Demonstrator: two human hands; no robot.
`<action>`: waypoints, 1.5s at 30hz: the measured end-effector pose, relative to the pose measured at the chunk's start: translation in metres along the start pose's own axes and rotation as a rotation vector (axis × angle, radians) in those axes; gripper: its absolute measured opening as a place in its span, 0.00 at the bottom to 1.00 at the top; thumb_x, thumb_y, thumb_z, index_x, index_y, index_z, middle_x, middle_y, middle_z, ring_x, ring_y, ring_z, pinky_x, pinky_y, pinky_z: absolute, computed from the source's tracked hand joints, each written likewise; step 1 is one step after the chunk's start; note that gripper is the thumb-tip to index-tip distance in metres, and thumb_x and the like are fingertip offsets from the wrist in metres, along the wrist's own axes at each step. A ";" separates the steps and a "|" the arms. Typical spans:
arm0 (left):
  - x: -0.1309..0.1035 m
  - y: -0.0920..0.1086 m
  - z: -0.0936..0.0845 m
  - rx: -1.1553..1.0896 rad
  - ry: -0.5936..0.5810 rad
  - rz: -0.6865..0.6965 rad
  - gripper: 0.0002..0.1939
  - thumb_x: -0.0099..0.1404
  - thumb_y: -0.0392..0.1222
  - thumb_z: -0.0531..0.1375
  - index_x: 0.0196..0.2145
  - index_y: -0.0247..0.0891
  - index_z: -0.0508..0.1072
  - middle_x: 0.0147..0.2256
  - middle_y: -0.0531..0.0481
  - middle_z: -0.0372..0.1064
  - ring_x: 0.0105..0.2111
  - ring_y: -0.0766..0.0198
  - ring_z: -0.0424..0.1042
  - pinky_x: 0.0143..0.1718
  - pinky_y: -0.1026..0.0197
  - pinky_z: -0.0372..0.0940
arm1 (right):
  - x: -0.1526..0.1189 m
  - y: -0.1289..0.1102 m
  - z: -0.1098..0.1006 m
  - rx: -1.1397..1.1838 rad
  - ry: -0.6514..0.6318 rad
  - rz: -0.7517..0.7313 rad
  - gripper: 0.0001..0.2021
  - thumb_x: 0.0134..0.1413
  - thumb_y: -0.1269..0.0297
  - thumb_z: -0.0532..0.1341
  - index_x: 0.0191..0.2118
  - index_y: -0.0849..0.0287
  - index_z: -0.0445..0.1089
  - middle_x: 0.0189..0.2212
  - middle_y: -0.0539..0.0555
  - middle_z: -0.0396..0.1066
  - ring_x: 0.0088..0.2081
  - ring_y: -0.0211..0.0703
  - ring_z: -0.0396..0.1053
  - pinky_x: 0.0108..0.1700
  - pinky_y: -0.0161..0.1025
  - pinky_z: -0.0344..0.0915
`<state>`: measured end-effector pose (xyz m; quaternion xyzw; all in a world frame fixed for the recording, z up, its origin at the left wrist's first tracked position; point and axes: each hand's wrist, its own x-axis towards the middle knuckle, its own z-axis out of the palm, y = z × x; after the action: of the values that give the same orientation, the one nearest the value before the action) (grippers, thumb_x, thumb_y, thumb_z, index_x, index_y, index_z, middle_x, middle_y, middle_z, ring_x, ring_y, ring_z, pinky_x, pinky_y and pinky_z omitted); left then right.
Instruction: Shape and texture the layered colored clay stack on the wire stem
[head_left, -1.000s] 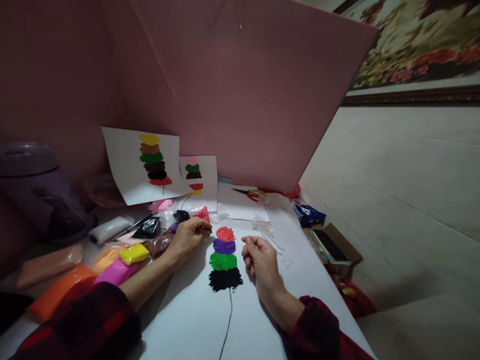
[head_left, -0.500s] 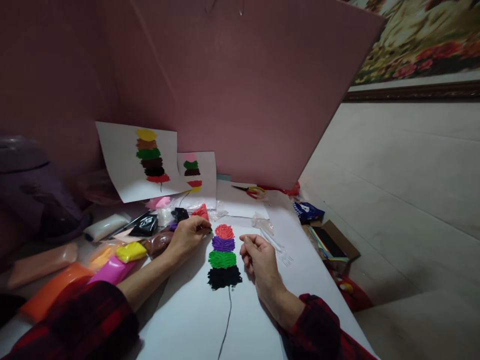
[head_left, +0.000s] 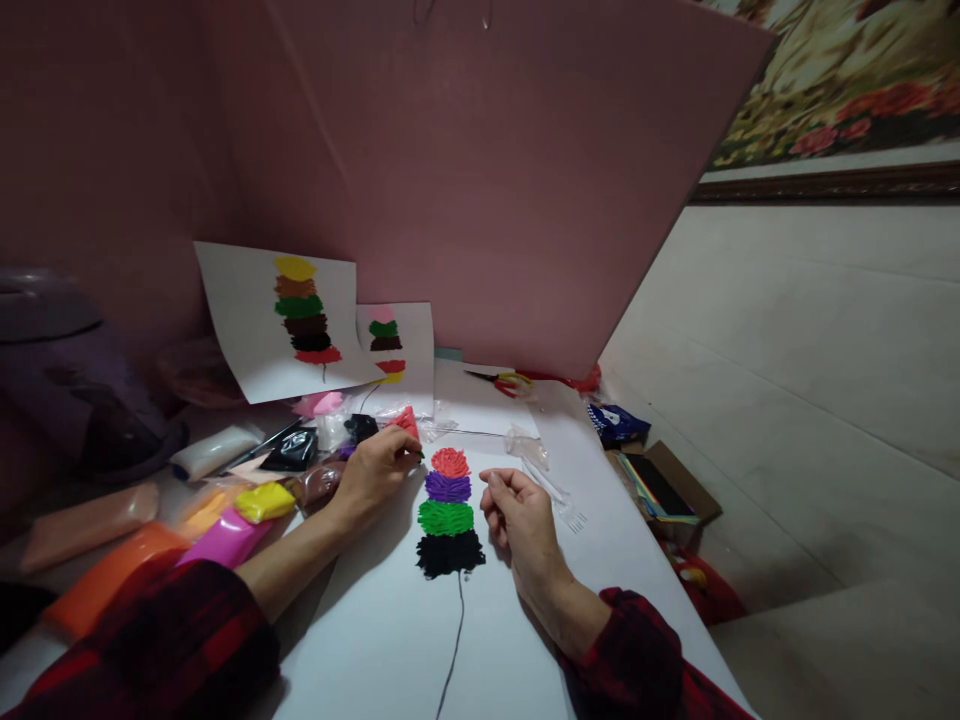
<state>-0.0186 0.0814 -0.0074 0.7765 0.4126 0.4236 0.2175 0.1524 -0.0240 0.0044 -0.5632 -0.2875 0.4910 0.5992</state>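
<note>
Red-topped clay stack [head_left: 446, 518] on near white paper [head_left: 375, 620]. Left of it, left hand [head_left: 375, 470] pinching dark bit [head_left: 421, 456]; on right, right hand [head_left: 527, 525] half-curled, hold unclear. Inward slip could smudge stack, if soft.

Paper sheet [head_left: 375, 630]: on table [head_left: 637, 560], clay layers [head_left: 448, 517] stacked behind a drawn line [head_left: 457, 640].
Either side of layers: left hand [head_left: 375, 468], right hand [head_left: 529, 520].
Far left: clay packets [head_left: 264, 502], lidded container [head_left: 45, 350] behind.
Right of right hand: plastic fork [head_left: 556, 494].
Behind sheet: scissors [head_left: 507, 381]; left of them, two propped pictures [head_left: 244, 330].
Beyond table's right edge: cardboard box [head_left: 688, 476].
</note>
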 end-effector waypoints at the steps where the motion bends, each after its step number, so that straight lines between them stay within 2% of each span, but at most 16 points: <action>1: -0.001 0.000 0.001 0.011 -0.011 0.014 0.07 0.55 0.31 0.57 0.27 0.39 0.74 0.30 0.50 0.74 0.31 0.62 0.72 0.34 0.62 0.64 | 0.000 0.000 0.000 0.001 0.000 -0.002 0.13 0.47 0.55 0.63 0.33 0.60 0.67 0.13 0.41 0.60 0.11 0.25 0.45 0.11 0.26 0.39; 10: 0.000 0.000 -0.001 0.047 0.016 0.028 0.07 0.55 0.31 0.57 0.29 0.38 0.73 0.29 0.51 0.73 0.29 0.64 0.71 0.31 0.64 0.64 | -0.001 -0.001 0.001 -0.003 0.000 -0.001 0.15 0.47 0.52 0.64 0.33 0.60 0.68 0.12 0.41 0.59 0.10 0.25 0.45 0.11 0.25 0.39; 16: -0.002 0.001 0.001 0.093 -0.017 0.041 0.08 0.56 0.30 0.56 0.27 0.40 0.73 0.29 0.51 0.73 0.31 0.62 0.72 0.34 0.62 0.64 | -0.002 -0.002 0.001 0.003 -0.003 -0.006 0.16 0.46 0.52 0.65 0.33 0.60 0.68 0.12 0.41 0.58 0.10 0.25 0.45 0.11 0.26 0.38; 21: 0.000 0.001 -0.002 0.079 0.004 0.045 0.06 0.57 0.31 0.56 0.30 0.39 0.72 0.30 0.50 0.73 0.30 0.64 0.71 0.32 0.64 0.64 | -0.001 -0.002 0.000 0.005 -0.005 -0.011 0.15 0.46 0.53 0.65 0.33 0.60 0.68 0.13 0.42 0.60 0.11 0.25 0.46 0.11 0.26 0.39; 29: -0.004 0.005 0.002 0.123 -0.043 0.023 0.08 0.55 0.29 0.56 0.27 0.40 0.72 0.28 0.52 0.72 0.30 0.62 0.71 0.33 0.62 0.62 | 0.000 0.000 0.000 -0.016 -0.010 -0.013 0.13 0.49 0.55 0.63 0.33 0.61 0.68 0.13 0.41 0.59 0.10 0.25 0.45 0.11 0.25 0.39; 34: -0.003 0.007 -0.001 0.112 -0.016 -0.003 0.07 0.55 0.31 0.57 0.30 0.39 0.72 0.31 0.51 0.73 0.32 0.62 0.72 0.32 0.62 0.64 | 0.000 -0.001 0.001 0.002 0.001 -0.011 0.14 0.47 0.54 0.64 0.33 0.60 0.68 0.14 0.42 0.61 0.11 0.25 0.46 0.11 0.26 0.39; 40: -0.003 0.006 0.000 0.128 -0.024 -0.016 0.08 0.54 0.31 0.56 0.27 0.40 0.73 0.30 0.51 0.73 0.32 0.60 0.71 0.33 0.60 0.63 | -0.001 -0.002 0.001 0.001 -0.009 -0.006 0.14 0.47 0.54 0.64 0.33 0.60 0.68 0.13 0.41 0.59 0.11 0.25 0.46 0.11 0.26 0.39; 45: 0.000 0.005 -0.003 0.080 0.004 -0.043 0.06 0.56 0.34 0.57 0.29 0.40 0.73 0.29 0.52 0.74 0.29 0.63 0.72 0.30 0.63 0.64 | 0.001 0.000 0.000 0.006 -0.004 -0.018 0.14 0.46 0.54 0.64 0.33 0.60 0.68 0.15 0.42 0.61 0.11 0.25 0.46 0.11 0.26 0.39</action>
<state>-0.0186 0.0781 -0.0027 0.7746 0.4465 0.4036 0.1945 0.1526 -0.0228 0.0045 -0.5581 -0.2923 0.4874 0.6047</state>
